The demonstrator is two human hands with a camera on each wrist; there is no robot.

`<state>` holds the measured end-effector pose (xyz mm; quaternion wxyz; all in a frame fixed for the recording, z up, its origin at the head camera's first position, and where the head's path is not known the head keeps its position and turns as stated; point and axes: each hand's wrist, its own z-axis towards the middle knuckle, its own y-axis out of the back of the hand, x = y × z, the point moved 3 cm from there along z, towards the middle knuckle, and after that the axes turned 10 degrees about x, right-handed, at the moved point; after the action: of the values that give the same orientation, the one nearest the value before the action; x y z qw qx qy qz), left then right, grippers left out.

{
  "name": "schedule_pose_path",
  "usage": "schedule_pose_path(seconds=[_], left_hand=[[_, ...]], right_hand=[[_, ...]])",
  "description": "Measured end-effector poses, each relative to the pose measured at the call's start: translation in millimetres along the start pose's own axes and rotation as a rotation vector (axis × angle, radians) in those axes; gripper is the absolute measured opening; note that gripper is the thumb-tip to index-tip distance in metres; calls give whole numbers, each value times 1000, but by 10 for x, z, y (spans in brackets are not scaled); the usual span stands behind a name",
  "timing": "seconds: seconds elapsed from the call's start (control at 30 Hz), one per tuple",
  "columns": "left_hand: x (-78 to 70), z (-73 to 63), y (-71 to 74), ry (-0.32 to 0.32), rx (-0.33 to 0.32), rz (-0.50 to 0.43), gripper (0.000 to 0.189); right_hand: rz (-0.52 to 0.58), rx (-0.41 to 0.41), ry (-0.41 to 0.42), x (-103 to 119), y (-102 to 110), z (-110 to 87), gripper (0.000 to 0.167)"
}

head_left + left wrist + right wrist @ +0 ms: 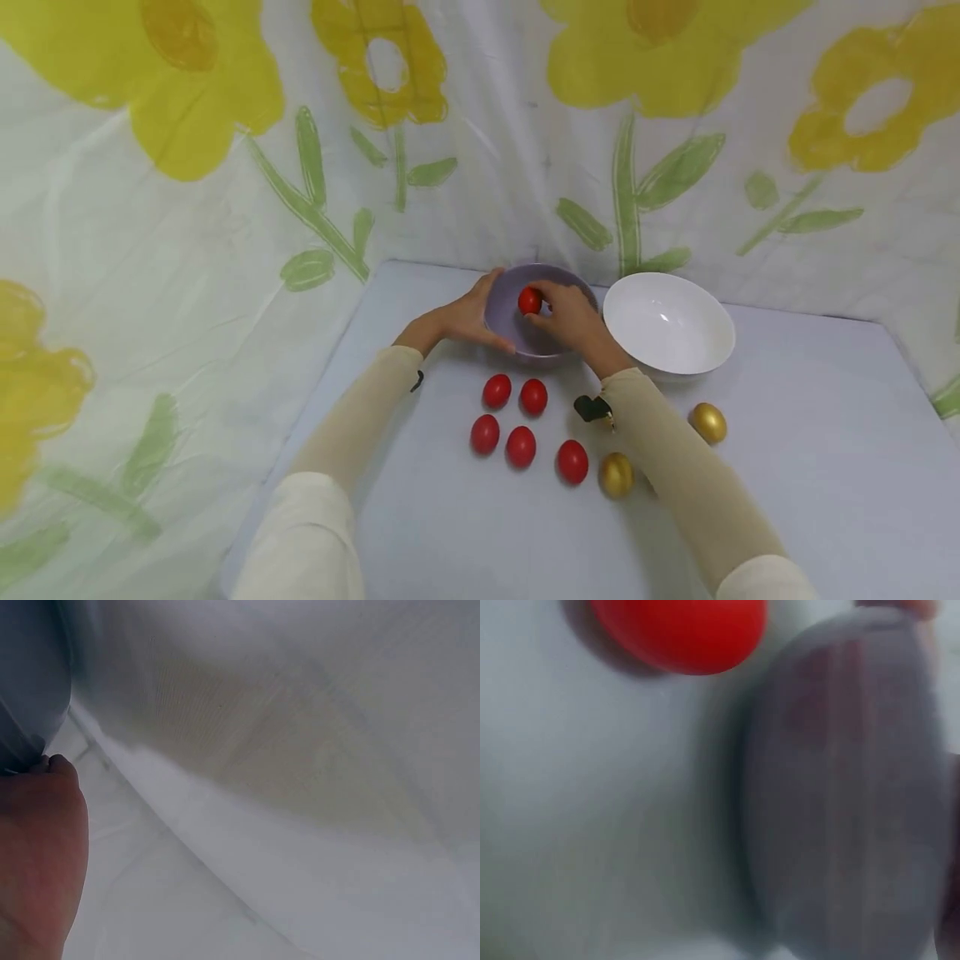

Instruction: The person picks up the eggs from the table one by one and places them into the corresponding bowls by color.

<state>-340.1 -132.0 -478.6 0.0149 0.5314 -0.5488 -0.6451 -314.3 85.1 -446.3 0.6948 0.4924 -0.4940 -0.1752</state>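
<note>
A purple bowl (536,359) stands at the back of the table. My left hand (468,318) grips its left side, thumb along the front and fingers toward the back. In the left wrist view the same hand (37,855) meets the bowl's outer wall (30,682). Over the inside of the bowl, my right hand (573,321) pinches a red egg (528,302) between thumb and fingers. Several more red eggs (521,447) lie on the table in front of the bowl. The right wrist view shows the bowl's side (847,795) with one red egg (686,630) near it.
Right of the purple bowl stands a white bowl (667,325), close beside my right wrist. Two golden eggs lie on the table: one (617,476) left of my right forearm, the other (708,423) right of it. A flower-patterned curtain (495,167) hangs behind the table (450,533).
</note>
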Motion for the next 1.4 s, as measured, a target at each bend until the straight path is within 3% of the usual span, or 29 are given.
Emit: schedule_pose_path(seconds=[0.17,0.4,0.87,1.0,1.2,1.4], left_hand=[[-17,8,-17,-4,11,4,154],[-62,74,-41,-9,34,41,155],[-94,79,-25,16,54,27,155],[-131,109,-12,10,57,21,155],[-100,104,26,-12,46,-17,151],[-28,67,108,13,21,1,151]], right_hand=[[5,49,-10,-80,-139,113,52],[-62,99,-58,-117,-159,103,56],[-34,66,-85,-23,-20,-21,55],[66,-11,-92,87,233,-209,60],[148,-127,-47,354,579,-674,61],[147,-177,8,619,687,-1227,64]])
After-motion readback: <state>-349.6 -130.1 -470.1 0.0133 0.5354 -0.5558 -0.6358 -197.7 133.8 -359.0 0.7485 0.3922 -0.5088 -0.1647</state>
